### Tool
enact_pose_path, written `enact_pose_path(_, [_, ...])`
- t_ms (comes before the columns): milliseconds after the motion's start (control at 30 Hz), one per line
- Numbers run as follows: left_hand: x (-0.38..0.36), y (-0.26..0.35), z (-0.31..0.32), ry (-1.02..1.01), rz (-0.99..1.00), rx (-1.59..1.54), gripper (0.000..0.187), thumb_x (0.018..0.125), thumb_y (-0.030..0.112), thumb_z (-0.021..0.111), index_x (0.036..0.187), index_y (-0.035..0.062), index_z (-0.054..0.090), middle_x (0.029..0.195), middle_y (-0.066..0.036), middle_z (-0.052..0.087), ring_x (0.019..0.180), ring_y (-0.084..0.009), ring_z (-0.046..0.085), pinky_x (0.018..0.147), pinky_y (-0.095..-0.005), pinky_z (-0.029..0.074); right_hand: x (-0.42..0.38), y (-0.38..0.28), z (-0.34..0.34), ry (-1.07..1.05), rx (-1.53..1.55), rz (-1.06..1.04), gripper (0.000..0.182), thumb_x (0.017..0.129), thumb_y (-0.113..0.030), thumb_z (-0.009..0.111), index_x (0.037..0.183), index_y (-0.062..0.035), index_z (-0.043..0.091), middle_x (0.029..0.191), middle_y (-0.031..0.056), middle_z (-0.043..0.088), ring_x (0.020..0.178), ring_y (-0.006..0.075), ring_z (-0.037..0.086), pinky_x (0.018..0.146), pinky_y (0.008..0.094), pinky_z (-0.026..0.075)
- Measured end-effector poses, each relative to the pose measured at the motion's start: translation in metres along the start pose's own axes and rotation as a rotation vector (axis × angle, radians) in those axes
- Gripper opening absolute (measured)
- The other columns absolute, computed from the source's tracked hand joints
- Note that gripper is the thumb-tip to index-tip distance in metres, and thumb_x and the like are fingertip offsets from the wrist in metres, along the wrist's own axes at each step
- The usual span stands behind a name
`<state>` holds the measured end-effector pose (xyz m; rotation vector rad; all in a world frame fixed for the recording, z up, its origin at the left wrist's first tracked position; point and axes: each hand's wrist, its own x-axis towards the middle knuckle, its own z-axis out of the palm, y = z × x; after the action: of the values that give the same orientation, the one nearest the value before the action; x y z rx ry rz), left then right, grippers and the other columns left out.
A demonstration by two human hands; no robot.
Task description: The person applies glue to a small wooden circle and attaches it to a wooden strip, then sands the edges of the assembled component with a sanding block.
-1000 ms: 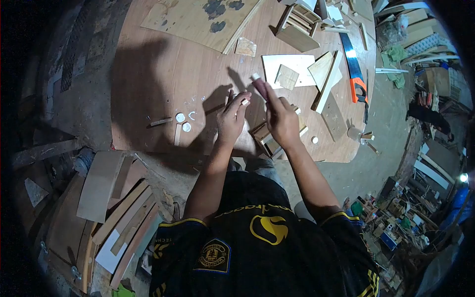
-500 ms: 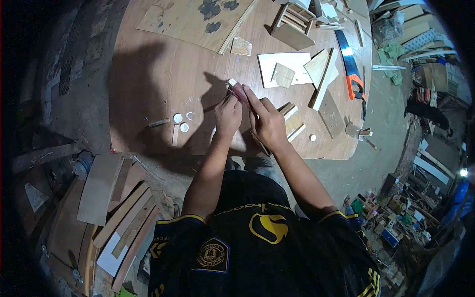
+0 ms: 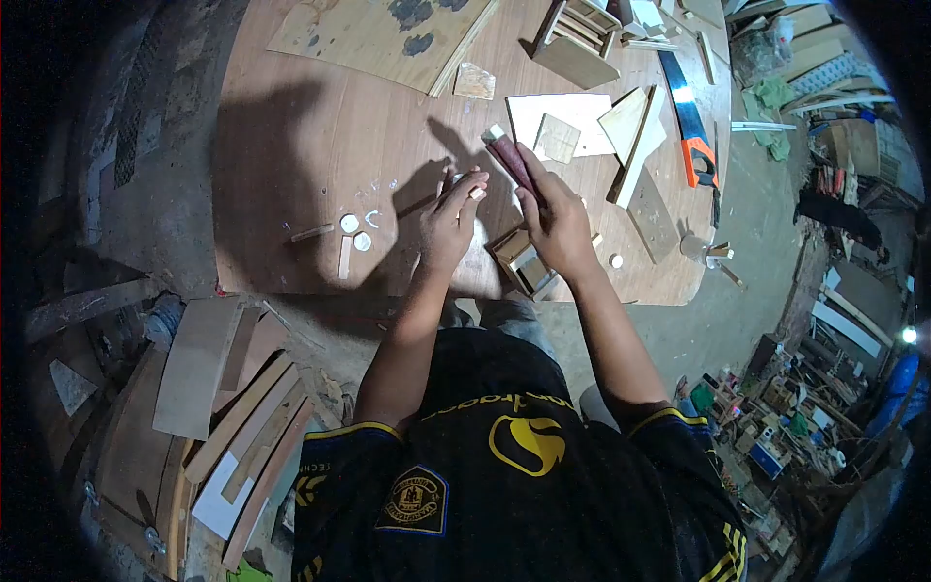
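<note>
In my right hand point(image 3: 562, 228) is a strip of dark red sandpaper point(image 3: 510, 161), wrapped round a stick whose pale end sticks out at the top. My left hand point(image 3: 448, 228) is a short way to the left, fingers closed on a small pale wood piece point(image 3: 477, 194), of which only the end shows. Below the right hand a small wooden box point(image 3: 519, 260) sits near the table's edge, partly hidden by that hand. Two white round discs point(image 3: 362, 242) and a short wood strip point(image 3: 344, 259) lie left of my left hand.
An orange-handled handsaw point(image 3: 693, 136) lies along the table's right side. Boards point(image 3: 640, 145) and a white panel point(image 3: 592, 112) are beyond my right hand, with a slatted wooden piece point(image 3: 572, 53) farther off. A cup point(image 3: 692, 248) stands at the right edge. A stained plywood sheet point(image 3: 359, 44) covers the back left.
My hands have moved apart. The right one has shifted right with the sandpapered stick; the left has come off it, and a small wood piece now shows in its fingers.
</note>
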<state>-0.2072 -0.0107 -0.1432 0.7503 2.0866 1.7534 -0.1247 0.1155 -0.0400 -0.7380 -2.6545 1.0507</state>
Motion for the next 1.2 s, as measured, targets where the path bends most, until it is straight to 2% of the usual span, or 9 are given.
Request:
enact_pose_path(200, [-0.005, -0.007, -0.001, 0.009, 0.094, 0.067, 0.019, 0.091, 0.006, 0.059, 0.109, 0.0035, 0.066, 0.099, -0.014, 0.071, 0.091, -0.0261, 0.07, 0.081, -0.0341, 0.054, -0.017, -0.01, 0.007, -0.101, 0.109, 0.077, 0.051, 0.096, -0.016, 0.054, 0.145, -0.0179, 0.042, 0.094, 0.0189, 0.056, 0.083, 0.0341, 0.058, 0.076, 0.039, 0.047])
enact_pose_path(300, [-0.008, -0.01, -0.001, -0.013, 0.044, 0.032, 0.024, 0.087, 0.004, 0.061, 0.111, 0.006, 0.065, 0.107, -0.016, 0.068, 0.103, -0.0336, 0.065, 0.099, -0.0422, 0.047, -0.022, -0.009, 0.009, -0.119, 0.135, 0.084, 0.05, 0.097, -0.015, 0.049, 0.147, -0.017, 0.04, 0.097, 0.0192, 0.053, 0.086, 0.0338, 0.057, 0.079, 0.038, 0.046])
enact_pose_path(433, [-0.007, -0.009, 0.001, 0.011, 0.089, 0.074, 0.021, 0.089, 0.005, 0.059, 0.109, 0.0045, 0.066, 0.102, -0.016, 0.069, 0.097, -0.0325, 0.067, 0.09, -0.0399, 0.051, -0.023, -0.01, 0.013, -0.137, 0.199, 0.119, 0.05, 0.099, -0.013, 0.045, 0.148, -0.0172, 0.037, 0.097, 0.0192, 0.051, 0.089, 0.0339, 0.056, 0.082, 0.0378, 0.045])
enact_pose_path(633, [-0.011, -0.016, -0.004, -0.041, 0.021, 0.106, 0.024, 0.086, 0.004, 0.061, 0.109, 0.005, 0.065, 0.106, -0.017, 0.068, 0.1, -0.0357, 0.065, 0.09, -0.0422, 0.051, -0.028, -0.016, 0.022, 0.021, 0.397, 0.261, 0.056, 0.092, -0.015, 0.057, 0.145, -0.0075, 0.04, 0.096, 0.019, 0.052, 0.09, 0.0341, 0.056, 0.085, 0.0374, 0.045])
enact_pose_path(700, [-0.012, -0.016, -0.003, -0.076, -0.019, 0.139, 0.024, 0.085, 0.005, 0.062, 0.109, 0.0046, 0.065, 0.104, -0.018, 0.068, 0.098, -0.0362, 0.065, 0.086, -0.0425, 0.052, -0.027, -0.007, 0.021, -0.005, 0.106, 0.088, 0.06, 0.087, -0.014, 0.065, 0.14, -0.003, 0.041, 0.101, 0.0208, 0.056, 0.091, 0.0354, 0.057, 0.085, 0.0395, 0.046])
enact_pose_path(833, [-0.01, -0.015, 0.0, 0.009, 0.075, 0.127, 0.025, 0.085, 0.004, 0.061, 0.11, 0.0034, 0.065, 0.102, -0.019, 0.067, 0.093, -0.0368, 0.066, 0.08, -0.0431, 0.053, -0.028, 0.001, 0.026, 0.035, 0.016, -0.007, 0.056, 0.084, -0.013, 0.068, 0.133, -0.0036, 0.045, 0.101, 0.0212, 0.062, 0.088, 0.0372, 0.062, 0.078, 0.0416, 0.049])
enact_pose_path(900, [-0.011, -0.014, 0.001, 0.024, 0.106, 0.126, 0.026, 0.085, 0.004, 0.06, 0.11, 0.0031, 0.065, 0.103, -0.02, 0.067, 0.093, -0.0369, 0.066, 0.079, -0.0429, 0.053, -0.028, -0.003, 0.031, 0.044, 0.272, 0.225, 0.051, 0.082, -0.014, 0.07, 0.127, -0.0058, 0.047, 0.095, 0.0201, 0.066, 0.082, 0.0372, 0.066, 0.069, 0.0422, 0.051])
enact_pose_path(1033, [-0.012, -0.016, 0.0, 0.01, 0.052, 0.098, 0.025, 0.085, 0.003, 0.06, 0.11, 0.0017, 0.066, 0.102, -0.021, 0.067, 0.091, -0.0371, 0.067, 0.078, -0.042, 0.054, -0.023, -0.023, 0.019, -0.075, 0.031, 0.331, 0.046, 0.085, -0.015, 0.071, 0.124, -0.0066, 0.048, 0.093, 0.0185, 0.066, 0.076, 0.0296, 0.067, 0.065, 0.0353, 0.052])
enact_pose_path(1200, [-0.008, -0.018, -0.001, 0.054, 0.125, 0.177, 0.025, 0.085, 0.002, 0.06, 0.109, -0.0002, 0.066, 0.102, -0.021, 0.068, 0.089, -0.037, 0.068, 0.077, -0.0411, 0.054, -0.022, -0.023, 0.028, 0.133, -0.072, 0.028, 0.05, 0.087, -0.02, 0.068, 0.133, -0.0146, 0.05, 0.091, 0.0185, 0.065, 0.076, 0.0362, 0.065, 0.065, 0.0441, 0.051])
